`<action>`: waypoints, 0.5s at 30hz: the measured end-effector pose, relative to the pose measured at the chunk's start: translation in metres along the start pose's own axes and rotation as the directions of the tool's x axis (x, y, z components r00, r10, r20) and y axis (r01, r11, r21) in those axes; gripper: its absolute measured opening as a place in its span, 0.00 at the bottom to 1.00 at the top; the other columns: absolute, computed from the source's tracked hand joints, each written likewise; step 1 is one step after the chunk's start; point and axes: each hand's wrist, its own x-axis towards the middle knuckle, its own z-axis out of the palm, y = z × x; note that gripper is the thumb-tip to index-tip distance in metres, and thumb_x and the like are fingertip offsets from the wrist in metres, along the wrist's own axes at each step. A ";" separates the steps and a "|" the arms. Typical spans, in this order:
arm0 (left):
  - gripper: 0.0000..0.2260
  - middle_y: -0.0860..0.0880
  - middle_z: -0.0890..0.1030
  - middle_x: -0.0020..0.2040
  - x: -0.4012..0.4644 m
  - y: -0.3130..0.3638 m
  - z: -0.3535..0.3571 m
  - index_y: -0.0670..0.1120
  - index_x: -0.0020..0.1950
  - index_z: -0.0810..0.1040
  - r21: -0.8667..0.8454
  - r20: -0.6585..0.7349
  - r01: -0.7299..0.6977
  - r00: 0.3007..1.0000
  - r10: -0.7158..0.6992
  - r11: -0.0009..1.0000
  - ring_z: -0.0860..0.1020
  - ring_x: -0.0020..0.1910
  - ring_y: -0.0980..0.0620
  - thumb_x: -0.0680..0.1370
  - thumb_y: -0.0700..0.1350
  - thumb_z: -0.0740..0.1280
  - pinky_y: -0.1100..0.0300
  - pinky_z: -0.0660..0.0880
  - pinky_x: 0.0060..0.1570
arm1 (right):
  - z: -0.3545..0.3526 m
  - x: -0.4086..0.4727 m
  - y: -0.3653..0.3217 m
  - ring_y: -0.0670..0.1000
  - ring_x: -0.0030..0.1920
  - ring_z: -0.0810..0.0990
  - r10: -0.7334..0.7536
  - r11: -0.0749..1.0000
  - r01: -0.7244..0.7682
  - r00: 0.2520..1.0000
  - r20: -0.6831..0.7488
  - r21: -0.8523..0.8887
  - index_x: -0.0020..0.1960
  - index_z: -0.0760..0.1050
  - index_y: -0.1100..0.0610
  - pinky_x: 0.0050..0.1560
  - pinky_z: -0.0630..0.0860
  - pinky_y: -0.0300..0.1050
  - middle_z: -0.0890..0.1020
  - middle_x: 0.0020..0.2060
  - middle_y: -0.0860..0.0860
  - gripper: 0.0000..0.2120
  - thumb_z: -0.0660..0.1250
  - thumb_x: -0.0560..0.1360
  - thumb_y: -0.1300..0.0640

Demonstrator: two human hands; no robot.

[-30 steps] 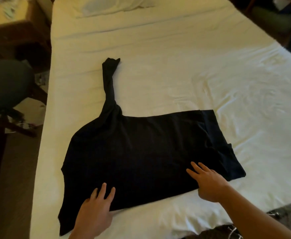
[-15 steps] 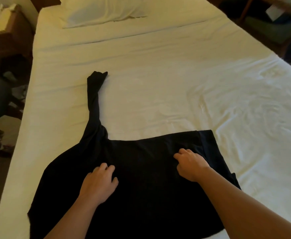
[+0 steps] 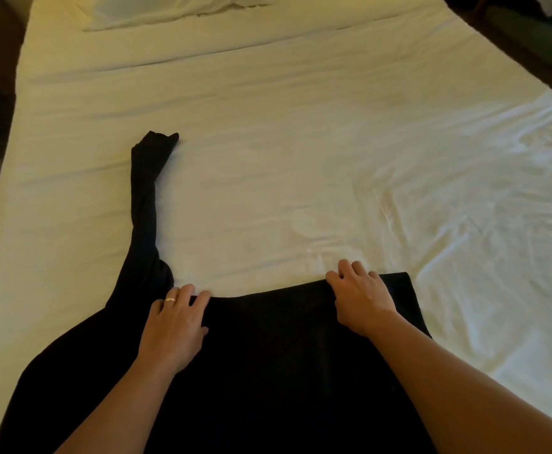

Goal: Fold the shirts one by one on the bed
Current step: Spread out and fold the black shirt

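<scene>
So, from my remote seat I see a black shirt (image 3: 261, 371) spread on the near part of the bed (image 3: 300, 158), which has a cream-white sheet. The body of the shirt lies flat and fills the near middle of the view, and one long sleeve (image 3: 145, 198) stretches away toward the far side on the left, a little twisted, its cuff resting on the sheet.

The left hand (image 3: 173, 326) lies on the far edge of the shirt, near the place where the sleeve starts. Its fingers curl over that edge and the fingertips touch the fabric and the sheet; I see a ring (image 3: 170, 299) on one finger. The right hand (image 3: 361, 299) is at the same far edge, more to the right, close to the right corner of the shirt. Its fingers are bent down onto the edge (the fingertips are partly hidden, so whether they truly pinch the cloth or only press it I cannot tell for sure, but the curl goes round the edge).

Both forearms come in from the near side and lie over the dark fabric. A white pillow (image 3: 169, 8) sits at the far left end of the bed, well apart from the shirt.
</scene>
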 end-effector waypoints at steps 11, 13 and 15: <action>0.10 0.47 0.78 0.43 -0.028 -0.010 0.002 0.47 0.48 0.78 0.173 -0.228 0.031 0.974 0.010 0.984 0.77 0.46 0.42 0.74 0.49 0.76 0.48 0.63 0.43 | -0.001 -0.030 0.014 0.56 0.61 0.73 0.142 0.982 -0.150 0.987 -0.073 -0.118 0.62 0.73 0.53 0.62 0.70 0.52 0.75 0.59 0.53 0.14 0.64 0.77 0.54; 0.09 0.46 0.77 0.40 -0.042 -0.013 0.002 0.46 0.46 0.77 0.164 -0.274 -0.003 0.961 0.049 0.986 0.77 0.42 0.41 0.73 0.46 0.76 0.50 0.59 0.41 | 0.001 -0.047 0.013 0.56 0.58 0.74 0.174 0.979 -0.181 0.982 -0.074 -0.095 0.61 0.74 0.54 0.57 0.73 0.50 0.74 0.58 0.53 0.13 0.64 0.77 0.57; 0.08 0.46 0.77 0.40 -0.059 -0.014 0.002 0.46 0.47 0.77 0.172 -0.281 -0.010 0.958 0.059 0.985 0.76 0.41 0.41 0.74 0.45 0.75 0.51 0.58 0.41 | 0.005 -0.067 0.012 0.57 0.59 0.73 0.187 0.978 -0.194 0.978 -0.088 -0.080 0.61 0.73 0.54 0.55 0.74 0.50 0.72 0.60 0.54 0.13 0.65 0.77 0.57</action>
